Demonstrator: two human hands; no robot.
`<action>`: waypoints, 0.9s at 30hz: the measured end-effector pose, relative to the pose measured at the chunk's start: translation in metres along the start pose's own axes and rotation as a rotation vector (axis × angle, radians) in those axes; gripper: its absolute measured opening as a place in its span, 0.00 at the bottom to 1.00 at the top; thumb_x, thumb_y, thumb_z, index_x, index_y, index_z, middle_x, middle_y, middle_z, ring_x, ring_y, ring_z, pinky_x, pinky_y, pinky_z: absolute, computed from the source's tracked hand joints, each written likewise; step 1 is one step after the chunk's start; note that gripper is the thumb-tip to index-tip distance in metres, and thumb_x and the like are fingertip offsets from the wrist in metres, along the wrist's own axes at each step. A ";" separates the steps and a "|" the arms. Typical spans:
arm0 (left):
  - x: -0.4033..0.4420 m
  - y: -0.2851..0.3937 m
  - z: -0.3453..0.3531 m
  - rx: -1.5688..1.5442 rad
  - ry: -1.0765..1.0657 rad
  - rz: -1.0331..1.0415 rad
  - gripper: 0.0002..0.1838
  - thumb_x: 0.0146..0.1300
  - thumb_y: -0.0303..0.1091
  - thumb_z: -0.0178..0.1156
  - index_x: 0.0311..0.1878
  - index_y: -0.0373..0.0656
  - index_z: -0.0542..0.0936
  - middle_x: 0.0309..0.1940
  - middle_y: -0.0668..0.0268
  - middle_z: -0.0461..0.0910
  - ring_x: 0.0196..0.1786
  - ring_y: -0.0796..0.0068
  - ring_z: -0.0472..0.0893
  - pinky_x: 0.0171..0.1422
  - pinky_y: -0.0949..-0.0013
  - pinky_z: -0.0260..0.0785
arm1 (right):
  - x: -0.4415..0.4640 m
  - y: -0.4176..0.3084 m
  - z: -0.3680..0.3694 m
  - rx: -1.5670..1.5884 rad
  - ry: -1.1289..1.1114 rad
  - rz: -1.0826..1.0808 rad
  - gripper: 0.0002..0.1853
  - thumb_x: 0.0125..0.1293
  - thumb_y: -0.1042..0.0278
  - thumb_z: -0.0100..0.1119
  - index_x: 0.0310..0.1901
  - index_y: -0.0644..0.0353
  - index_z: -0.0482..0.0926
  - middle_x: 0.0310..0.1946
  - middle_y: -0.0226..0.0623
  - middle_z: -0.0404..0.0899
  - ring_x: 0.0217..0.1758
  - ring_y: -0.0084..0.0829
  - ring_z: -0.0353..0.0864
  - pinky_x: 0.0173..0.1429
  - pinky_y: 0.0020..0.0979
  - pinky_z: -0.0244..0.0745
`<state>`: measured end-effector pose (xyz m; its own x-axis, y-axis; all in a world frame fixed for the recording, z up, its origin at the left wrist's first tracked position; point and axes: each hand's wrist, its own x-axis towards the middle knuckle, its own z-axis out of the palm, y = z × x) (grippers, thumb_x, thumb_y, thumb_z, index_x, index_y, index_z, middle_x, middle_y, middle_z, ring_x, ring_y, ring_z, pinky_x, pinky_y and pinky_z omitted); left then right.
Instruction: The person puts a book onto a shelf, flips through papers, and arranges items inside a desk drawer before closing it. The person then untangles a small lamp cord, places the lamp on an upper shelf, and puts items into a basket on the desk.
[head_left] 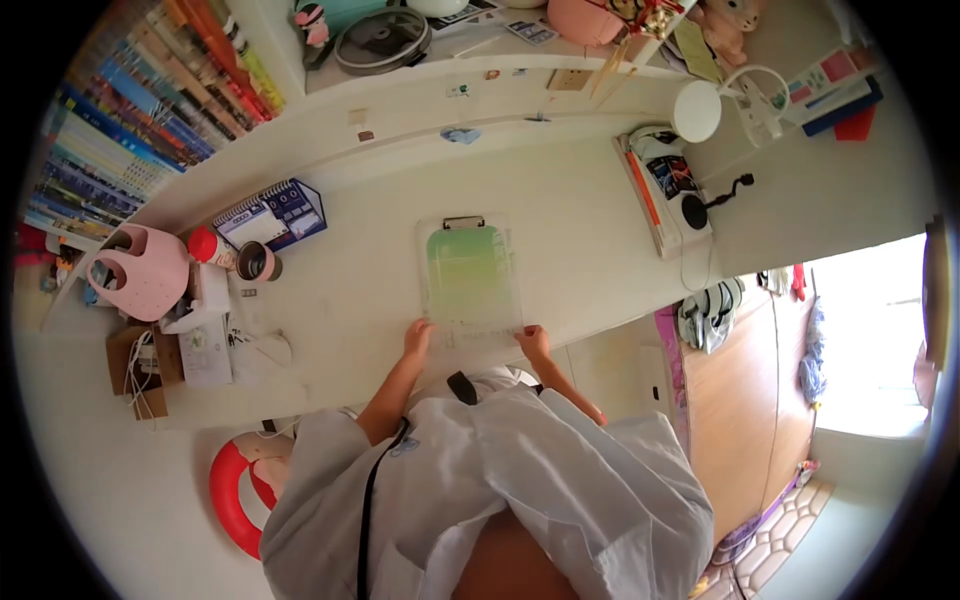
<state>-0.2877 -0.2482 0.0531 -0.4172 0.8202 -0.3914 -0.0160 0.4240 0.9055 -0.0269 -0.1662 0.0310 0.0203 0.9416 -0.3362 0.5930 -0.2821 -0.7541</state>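
Observation:
A transparent clipboard (pixel 515 275) with a metal clip at its far end lies on the white desk in front of me. Under its clear surface is a sheet (pixel 462 262) that fades from green to pale, with faint lettering near the bottom. My left hand (pixel 418 336) has its fingers closed at the near left edge of the clipboard. At the near right corner, my right hand (pixel 534 341) is closed on the edge too. The fingertips are small in view and partly hidden.
Left on the desk (pixel 350 260) stand a desk calendar (pixel 290 215), a cup (pixel 258 262), a pink holder (pixel 145 272) and a cardboard box (pixel 122 362) with cables. To the right are a white box (pixel 655 200) and a lamp (pixel 697 112). Books (pixel 150 100) fill a shelf.

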 end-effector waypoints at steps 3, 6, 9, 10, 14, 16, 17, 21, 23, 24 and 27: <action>0.030 0.026 0.014 -0.241 -0.079 -0.144 0.09 0.52 0.37 0.53 0.31 0.43 0.75 0.17 0.76 0.63 0.22 0.81 0.63 0.26 0.77 0.53 | 0.036 -0.009 -0.011 0.124 -0.017 -0.006 0.21 0.44 0.65 0.61 0.40 0.70 0.74 0.31 0.45 0.77 0.36 0.37 0.76 0.41 0.32 0.71; 0.071 0.040 0.025 -0.290 -0.153 -0.175 0.13 0.54 0.40 0.53 0.40 0.43 0.74 0.26 0.73 0.70 0.31 0.78 0.68 0.34 0.74 0.58 | 0.078 -0.028 -0.016 0.239 -0.062 0.014 0.20 0.47 0.68 0.61 0.43 0.67 0.73 0.36 0.39 0.75 0.40 0.30 0.72 0.45 0.29 0.68; 0.075 0.093 0.049 -0.328 -0.070 -0.192 0.21 0.55 0.43 0.52 0.50 0.44 0.70 0.43 0.66 0.72 0.48 0.73 0.69 0.49 0.69 0.59 | 0.111 -0.060 -0.028 0.148 -0.049 0.060 0.25 0.48 0.66 0.61 0.48 0.68 0.70 0.42 0.41 0.73 0.46 0.32 0.71 0.49 0.30 0.66; 0.083 0.100 0.053 -0.344 -0.054 -0.185 0.21 0.55 0.43 0.52 0.50 0.44 0.70 0.43 0.66 0.72 0.48 0.73 0.69 0.49 0.69 0.59 | 0.124 -0.068 -0.031 0.137 -0.061 0.042 0.25 0.48 0.66 0.61 0.48 0.68 0.70 0.42 0.41 0.73 0.46 0.32 0.71 0.49 0.30 0.66; 0.105 0.099 0.065 -0.309 -0.214 -0.243 0.29 0.56 0.46 0.50 0.61 0.47 0.60 0.59 0.64 0.62 0.63 0.69 0.58 0.63 0.61 0.47 | 0.166 -0.083 -0.042 0.130 -0.075 0.096 0.30 0.49 0.63 0.60 0.54 0.67 0.66 0.52 0.46 0.69 0.57 0.37 0.66 0.59 0.33 0.60; 0.100 0.104 0.066 -0.354 -0.150 -0.243 0.30 0.57 0.46 0.50 0.62 0.48 0.59 0.60 0.65 0.61 0.64 0.70 0.57 0.64 0.60 0.46 | 0.169 -0.084 -0.039 0.097 -0.103 0.024 0.29 0.48 0.62 0.61 0.52 0.63 0.68 0.53 0.44 0.61 0.54 0.39 0.64 0.55 0.35 0.63; 0.099 0.107 0.064 -0.363 -0.143 -0.214 0.29 0.57 0.46 0.50 0.62 0.49 0.59 0.59 0.66 0.61 0.64 0.70 0.57 0.64 0.59 0.47 | 0.169 -0.084 -0.037 0.089 -0.113 0.022 0.29 0.48 0.62 0.61 0.52 0.63 0.68 0.53 0.44 0.61 0.54 0.39 0.64 0.55 0.35 0.63; 0.076 0.121 0.055 -0.450 -0.137 -0.125 0.27 0.59 0.44 0.49 0.62 0.48 0.59 0.60 0.66 0.61 0.64 0.71 0.57 0.63 0.59 0.50 | 0.166 -0.079 -0.030 -0.028 -0.058 -0.184 0.31 0.47 0.63 0.62 0.54 0.62 0.66 0.54 0.47 0.59 0.57 0.43 0.60 0.59 0.37 0.59; 0.096 0.080 0.058 -0.488 -0.143 -0.163 0.26 0.60 0.43 0.48 0.61 0.48 0.60 0.59 0.66 0.62 0.62 0.71 0.59 0.62 0.60 0.52 | 0.171 -0.069 -0.025 -0.150 -0.036 -0.308 0.33 0.47 0.65 0.61 0.57 0.62 0.62 0.54 0.50 0.58 0.58 0.47 0.58 0.59 0.40 0.58; 0.097 0.062 0.054 -0.526 -0.163 -0.195 0.25 0.61 0.43 0.47 0.61 0.47 0.61 0.58 0.65 0.64 0.61 0.71 0.62 0.61 0.61 0.53 | 0.165 -0.063 -0.025 -0.249 0.026 -0.426 0.32 0.47 0.68 0.60 0.57 0.62 0.62 0.55 0.50 0.58 0.58 0.47 0.58 0.60 0.41 0.58; 0.055 0.056 0.027 -0.413 -0.145 -0.232 0.20 0.60 0.41 0.48 0.56 0.48 0.67 0.50 0.68 0.72 0.51 0.72 0.71 0.56 0.63 0.59 | 0.125 -0.074 -0.015 -0.360 0.088 -0.436 0.30 0.46 0.74 0.56 0.54 0.63 0.62 0.54 0.50 0.59 0.57 0.48 0.58 0.59 0.42 0.58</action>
<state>-0.2877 -0.1690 0.0773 -0.2299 0.7796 -0.5825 -0.4648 0.4379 0.7696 -0.0563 -0.0250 0.0526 -0.2299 0.9730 0.0227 0.7980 0.2018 -0.5678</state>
